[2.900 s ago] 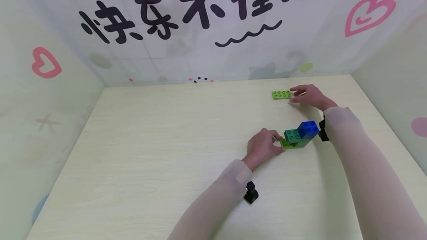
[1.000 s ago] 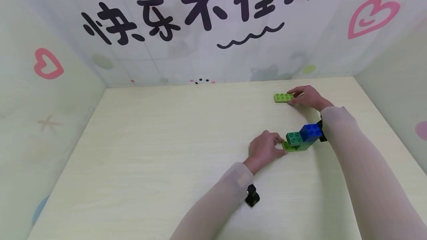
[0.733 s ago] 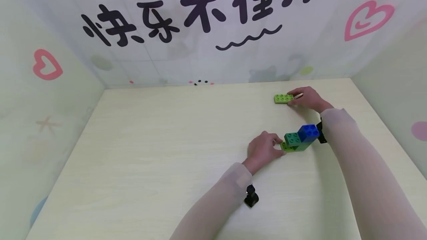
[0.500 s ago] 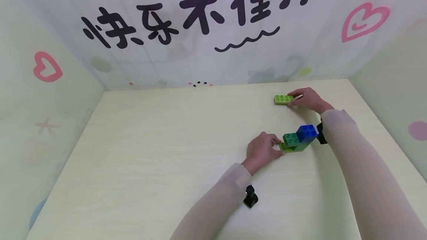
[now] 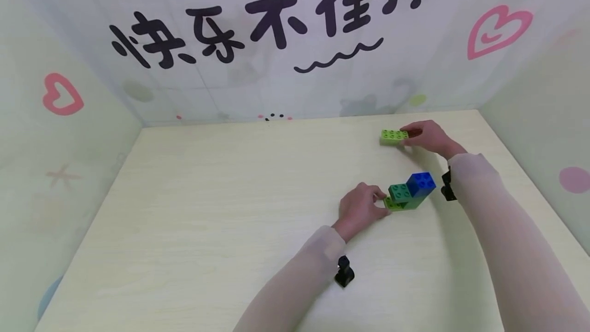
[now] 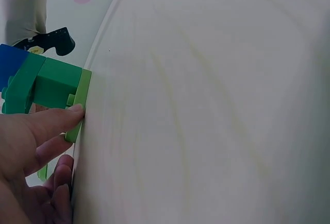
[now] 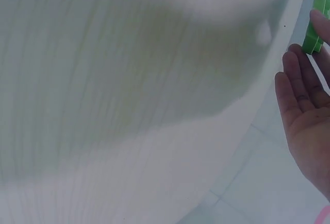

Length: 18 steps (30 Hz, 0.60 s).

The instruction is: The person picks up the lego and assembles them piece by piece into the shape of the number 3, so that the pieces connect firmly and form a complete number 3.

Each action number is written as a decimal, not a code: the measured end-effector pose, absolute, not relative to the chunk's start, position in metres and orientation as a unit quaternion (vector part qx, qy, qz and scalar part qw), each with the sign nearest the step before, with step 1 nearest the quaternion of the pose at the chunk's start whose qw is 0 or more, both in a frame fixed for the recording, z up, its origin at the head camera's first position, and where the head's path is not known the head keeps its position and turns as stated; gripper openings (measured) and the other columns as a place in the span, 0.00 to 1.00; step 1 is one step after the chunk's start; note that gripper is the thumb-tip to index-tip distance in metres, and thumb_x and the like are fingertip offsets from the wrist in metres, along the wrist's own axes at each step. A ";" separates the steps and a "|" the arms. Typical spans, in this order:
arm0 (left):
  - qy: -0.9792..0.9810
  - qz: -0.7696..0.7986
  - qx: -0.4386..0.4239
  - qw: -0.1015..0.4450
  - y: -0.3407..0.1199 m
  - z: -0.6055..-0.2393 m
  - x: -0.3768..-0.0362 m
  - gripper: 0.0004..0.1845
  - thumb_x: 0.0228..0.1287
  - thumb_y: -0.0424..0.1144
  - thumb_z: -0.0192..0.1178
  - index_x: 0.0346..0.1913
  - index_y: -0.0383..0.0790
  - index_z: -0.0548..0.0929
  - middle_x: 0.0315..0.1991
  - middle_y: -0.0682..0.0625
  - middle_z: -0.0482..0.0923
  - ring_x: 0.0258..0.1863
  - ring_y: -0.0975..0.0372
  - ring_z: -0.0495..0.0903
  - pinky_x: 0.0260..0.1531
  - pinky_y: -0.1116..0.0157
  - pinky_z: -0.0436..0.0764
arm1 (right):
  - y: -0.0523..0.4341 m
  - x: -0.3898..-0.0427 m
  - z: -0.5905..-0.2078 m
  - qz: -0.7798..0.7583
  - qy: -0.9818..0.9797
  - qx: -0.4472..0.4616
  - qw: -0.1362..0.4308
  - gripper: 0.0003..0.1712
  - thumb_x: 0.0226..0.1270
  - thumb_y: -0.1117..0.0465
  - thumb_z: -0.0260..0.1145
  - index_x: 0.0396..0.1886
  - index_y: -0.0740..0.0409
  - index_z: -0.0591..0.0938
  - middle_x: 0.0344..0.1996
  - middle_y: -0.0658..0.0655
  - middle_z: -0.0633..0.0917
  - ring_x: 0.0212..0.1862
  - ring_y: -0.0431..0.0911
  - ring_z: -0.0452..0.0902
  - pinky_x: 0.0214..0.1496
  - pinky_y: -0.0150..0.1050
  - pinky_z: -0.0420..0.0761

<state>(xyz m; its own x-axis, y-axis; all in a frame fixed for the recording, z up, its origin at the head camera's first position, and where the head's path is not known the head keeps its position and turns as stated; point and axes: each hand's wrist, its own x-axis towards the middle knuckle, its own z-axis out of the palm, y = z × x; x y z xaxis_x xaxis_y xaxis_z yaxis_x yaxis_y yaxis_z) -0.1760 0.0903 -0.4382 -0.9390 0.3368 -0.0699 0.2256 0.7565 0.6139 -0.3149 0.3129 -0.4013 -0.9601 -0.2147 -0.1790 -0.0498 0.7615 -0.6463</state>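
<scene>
At the right of the table in the head view, my left hand point(image 5: 361, 206) pinches the left end of a flat lime-green toy brick point(image 5: 393, 205). In the left wrist view the thumb lies on that brick's edge point(image 6: 83, 87). Over it are a darker green block point(image 5: 399, 192) and a blue block point(image 5: 421, 184), joined in a stepped stack. Farther back, my right hand point(image 5: 432, 137) pinches the right end of another flat lime-green brick point(image 5: 393, 138), studs up. The right wrist view shows this brick point(image 7: 315, 31) between thumb and fingertips, seemingly just off the table.
The pale wooden table point(image 5: 207, 209) is bounded by a printed back wall point(image 5: 258, 86) and side walls. Black wrist cameras sit on both forearms, the right one point(image 5: 448, 186) close beside the blue block.
My right hand has closed its fingers on the far lime-green brick and raised it slightly. The left hand stays at the stack, and the head view has shifted a little.
</scene>
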 end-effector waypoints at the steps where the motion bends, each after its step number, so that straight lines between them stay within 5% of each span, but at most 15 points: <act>1: 0.933 0.315 0.151 0.088 0.090 -0.438 -0.176 0.17 0.47 0.49 0.70 0.43 0.54 0.85 0.28 0.61 0.71 0.27 0.72 0.68 0.21 0.73 0.65 | 0.313 -0.314 -0.400 -0.338 0.930 -0.072 0.122 0.28 0.61 0.59 0.64 0.58 0.68 0.72 0.53 0.70 0.73 0.52 0.58 0.69 0.54 0.52 0.68; 18: 0.931 0.318 0.146 0.100 0.091 -0.438 -0.177 0.17 0.46 0.49 0.70 0.43 0.54 0.85 0.28 0.60 0.69 0.27 0.71 0.67 0.21 0.72 0.65 | 0.307 -0.297 -0.380 -0.336 0.930 -0.118 0.093 0.28 0.59 0.55 0.67 0.55 0.67 0.75 0.48 0.67 0.77 0.48 0.56 0.73 0.49 0.48 0.72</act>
<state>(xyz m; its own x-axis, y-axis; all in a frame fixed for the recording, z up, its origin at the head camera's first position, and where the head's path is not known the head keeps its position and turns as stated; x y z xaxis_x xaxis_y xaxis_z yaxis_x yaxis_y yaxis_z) -0.1771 0.0908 -0.4383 -0.9376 0.3349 -0.0933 0.2079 0.7552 0.6217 -0.2971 0.3068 -0.3797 -0.9547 -0.2823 -0.0937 -0.1574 0.7466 -0.6464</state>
